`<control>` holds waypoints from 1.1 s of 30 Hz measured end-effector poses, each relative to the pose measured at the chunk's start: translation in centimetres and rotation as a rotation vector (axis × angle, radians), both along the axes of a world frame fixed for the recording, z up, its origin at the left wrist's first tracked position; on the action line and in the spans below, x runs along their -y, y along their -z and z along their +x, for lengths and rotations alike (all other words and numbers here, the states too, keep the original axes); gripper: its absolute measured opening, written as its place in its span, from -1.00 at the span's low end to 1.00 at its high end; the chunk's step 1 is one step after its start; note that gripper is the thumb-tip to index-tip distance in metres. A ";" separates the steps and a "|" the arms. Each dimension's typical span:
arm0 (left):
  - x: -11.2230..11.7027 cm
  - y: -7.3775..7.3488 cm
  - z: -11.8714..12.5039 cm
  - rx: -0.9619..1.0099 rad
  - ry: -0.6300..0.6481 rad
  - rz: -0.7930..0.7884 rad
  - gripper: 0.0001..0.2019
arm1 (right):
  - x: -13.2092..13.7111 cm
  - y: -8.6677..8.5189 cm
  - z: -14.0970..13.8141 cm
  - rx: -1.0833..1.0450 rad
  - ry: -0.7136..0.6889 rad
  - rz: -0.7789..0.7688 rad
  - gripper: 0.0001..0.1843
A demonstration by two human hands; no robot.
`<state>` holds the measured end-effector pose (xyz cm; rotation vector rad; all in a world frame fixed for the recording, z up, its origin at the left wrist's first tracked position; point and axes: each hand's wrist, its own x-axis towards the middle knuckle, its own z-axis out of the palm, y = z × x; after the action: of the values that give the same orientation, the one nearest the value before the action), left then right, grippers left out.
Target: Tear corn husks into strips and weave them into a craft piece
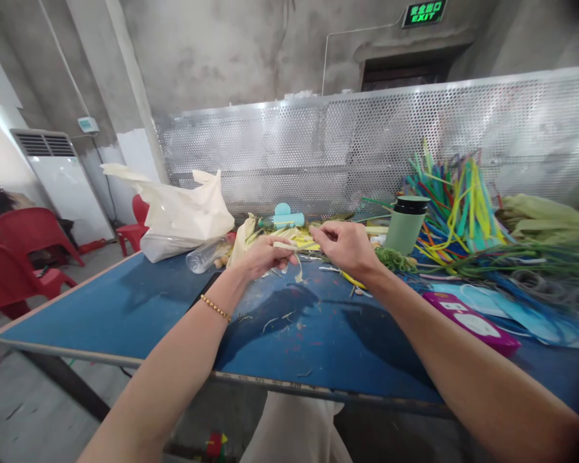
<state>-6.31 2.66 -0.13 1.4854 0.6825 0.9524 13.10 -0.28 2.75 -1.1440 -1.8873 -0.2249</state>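
Note:
Both my hands are raised over the blue table [289, 347], a short gap between them. A thin, pale yellowish strip [298, 269], perhaps corn husk, runs from the fingers of my left hand [263, 256], and its loose end dangles below. My left fingers are closed on this strip. Opposite it, my right hand [346, 245] is pinched, its fingertips at the strip's other end. Small pale scraps [285, 316] litter the tabletop under my hands. Just beyond my left hand stands a bunch of pale husk [242, 239].
At the left sit a white plastic bag [186, 209] and a clear bottle [207, 256]. To the right are a green tumbler [405, 228], colourful strips [473, 212], a purple packet [468, 321] and blue face masks [495, 305]. A perforated metal panel [318, 154] borders the back.

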 end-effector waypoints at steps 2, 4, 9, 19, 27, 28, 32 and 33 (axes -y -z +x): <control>0.2 0.0 0.2 -0.048 -0.008 0.019 -0.85 | -0.2 -0.1 0.3 0.035 0.058 -0.021 -0.57; 0.4 0.1 0.5 -0.081 0.008 0.034 -0.88 | -0.7 0.3 0.5 0.080 0.028 -0.183 -0.52; 0.7 0.1 0.6 -0.110 0.036 0.059 -0.90 | -1.8 1.7 0.6 -0.155 -0.313 -0.478 -0.55; 0.5 0.2 0.7 0.017 0.079 -0.049 -0.77 | -0.4 1.4 -0.9 -0.543 -0.485 -0.694 -0.74; 0.9 0.2 0.8 -0.035 0.072 -0.019 -0.73 | -0.5 1.3 -1.1 -0.619 -0.488 -0.691 -0.75; 0.9 0.2 0.7 -0.048 0.069 -0.018 -0.74 | -0.6 1.4 -1.1 -0.622 -0.491 -0.684 -0.75; 0.8 0.2 0.6 -0.085 0.049 -0.016 -0.75 | -0.8 1.6 -1.0 -0.612 -0.500 -0.667 -0.76; 0.8 0.2 0.6 -0.089 0.053 -0.011 -0.76 | -0.8 1.6 -1.0 -0.611 -0.500 -0.665 -0.76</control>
<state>-5.74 1.83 -0.35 1.5359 0.7076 0.8453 12.14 0.53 1.13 -0.9439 -1.6352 0.9841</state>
